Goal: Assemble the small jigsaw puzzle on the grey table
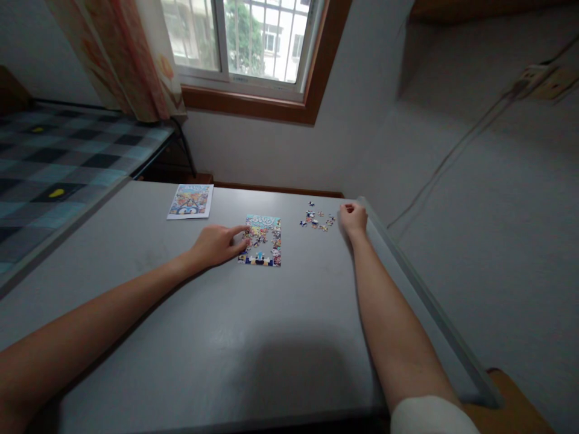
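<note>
A partly assembled jigsaw puzzle [263, 220] lies flat on the table, its frame put together along the edges and gaps showing in the middle. My left hand [219, 244] rests at its left side, index finger and thumb stretched apart and touching that edge, with nothing visible between them. Right of the puzzle is a loose scatter of several jigsaw pieces [314, 222]. Just beyond these, my right hand [353, 218] rests as a loose fist near the table's right edge; no object shows in it.
A printed picture sheet [190, 202] lies at the table's back left. The grey table [289, 319] meets a wall on the right, where a cable [446, 160] hangs from a socket. Behind are a window [253, 42] and a curtain [131, 54]; a checkered bed [81, 157] stands left.
</note>
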